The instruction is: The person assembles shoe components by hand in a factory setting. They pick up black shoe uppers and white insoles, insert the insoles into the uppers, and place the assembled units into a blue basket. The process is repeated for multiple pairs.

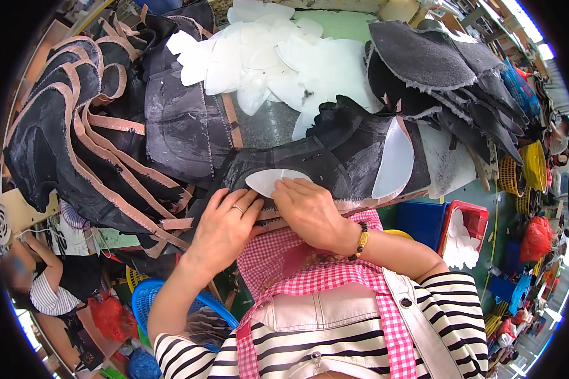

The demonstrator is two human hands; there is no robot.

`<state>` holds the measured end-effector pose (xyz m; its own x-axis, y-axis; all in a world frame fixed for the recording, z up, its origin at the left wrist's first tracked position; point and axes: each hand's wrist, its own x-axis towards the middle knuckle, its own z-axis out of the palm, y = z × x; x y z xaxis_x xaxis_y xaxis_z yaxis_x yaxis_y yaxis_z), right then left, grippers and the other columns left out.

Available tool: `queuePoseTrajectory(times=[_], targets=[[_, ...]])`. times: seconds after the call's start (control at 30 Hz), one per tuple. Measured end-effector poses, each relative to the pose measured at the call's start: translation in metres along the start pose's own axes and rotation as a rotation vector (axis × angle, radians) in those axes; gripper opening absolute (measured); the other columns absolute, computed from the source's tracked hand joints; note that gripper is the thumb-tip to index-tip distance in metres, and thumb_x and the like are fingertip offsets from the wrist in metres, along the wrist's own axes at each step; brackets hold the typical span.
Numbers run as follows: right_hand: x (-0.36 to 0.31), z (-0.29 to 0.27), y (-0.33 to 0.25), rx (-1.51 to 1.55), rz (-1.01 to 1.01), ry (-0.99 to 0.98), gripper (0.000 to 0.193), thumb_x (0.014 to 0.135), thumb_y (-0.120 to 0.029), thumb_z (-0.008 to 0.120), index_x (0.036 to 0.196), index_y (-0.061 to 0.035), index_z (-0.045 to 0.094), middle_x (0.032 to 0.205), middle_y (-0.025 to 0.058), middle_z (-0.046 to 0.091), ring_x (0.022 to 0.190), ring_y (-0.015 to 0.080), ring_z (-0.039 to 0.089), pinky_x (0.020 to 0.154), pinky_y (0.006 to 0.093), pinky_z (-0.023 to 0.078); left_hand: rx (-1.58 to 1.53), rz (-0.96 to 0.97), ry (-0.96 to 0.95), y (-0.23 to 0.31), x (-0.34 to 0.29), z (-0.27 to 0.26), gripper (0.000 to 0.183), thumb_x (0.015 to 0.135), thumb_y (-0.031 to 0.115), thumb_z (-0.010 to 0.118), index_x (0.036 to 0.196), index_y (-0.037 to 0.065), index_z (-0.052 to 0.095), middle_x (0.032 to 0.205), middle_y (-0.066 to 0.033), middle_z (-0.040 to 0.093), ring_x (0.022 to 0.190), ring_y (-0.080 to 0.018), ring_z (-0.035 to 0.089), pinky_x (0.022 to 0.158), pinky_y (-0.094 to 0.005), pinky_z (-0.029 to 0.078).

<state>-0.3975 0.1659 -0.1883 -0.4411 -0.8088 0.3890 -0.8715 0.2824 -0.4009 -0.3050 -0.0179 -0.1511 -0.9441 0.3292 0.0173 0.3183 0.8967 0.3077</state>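
In front of me lies a dark grey shoe-upper piece [310, 158] with a stitched pinkish-brown edge. A thin white oval stiffener piece [273, 179] rests on it near the edge. My right hand [316, 215] has bent fingers pressed together on this oval; its thumb is hidden. Left of it, my left hand [226, 228] is closed on the near edge of the dark piece, fingers on top and thumb lower down. A second white stiffener piece [395, 161] lies toward the dark piece's right end.
Loose white pieces [259, 57] are heaped at the back. Dark trimmed pieces [50, 132] are stacked left, grey fuzzy-edged ones [423, 57] right. Below the work surface are a blue basket [148, 300] and a red bin [480, 218]. Another person's arm [47, 256] shows far left.
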Motion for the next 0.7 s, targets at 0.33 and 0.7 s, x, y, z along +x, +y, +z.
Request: queuePoseTrajectory(times=[0.33, 0.7], targets=[[0.008, -0.007, 0.007, -0.005, 0.058, -0.189, 0.01, 0.071, -0.004, 0.063, 0.076, -0.0027, 0.054, 0.072, 0.0116, 0.061, 0.07, 0.0288, 0.064, 0.062, 0.0366, 0.051, 0.074, 0.035, -0.059, 0.003, 0.003, -0.014, 0.044, 0.07, 0.01, 0.069, 0.112, 0.002, 0.062, 0.116, -0.0104, 0.06, 0.115, -0.0267, 0.054, 0.103, -0.0456, 0.038], [0.012, -0.032, 0.014, 0.128, -0.137, -0.197, 0.018, 0.075, -0.017, 0.068, 0.081, -0.0011, 0.061, 0.07, 0.0085, 0.064, 0.076, 0.0295, 0.066, 0.064, 0.0378, 0.05, 0.311, 0.21, 0.148, 0.002, 0.015, -0.024, 0.011, 0.073, 0.009, 0.06, 0.081, 0.002, 0.061, 0.094, -0.0098, 0.065, 0.091, -0.0255, 0.064, 0.084, -0.0387, 0.052]])
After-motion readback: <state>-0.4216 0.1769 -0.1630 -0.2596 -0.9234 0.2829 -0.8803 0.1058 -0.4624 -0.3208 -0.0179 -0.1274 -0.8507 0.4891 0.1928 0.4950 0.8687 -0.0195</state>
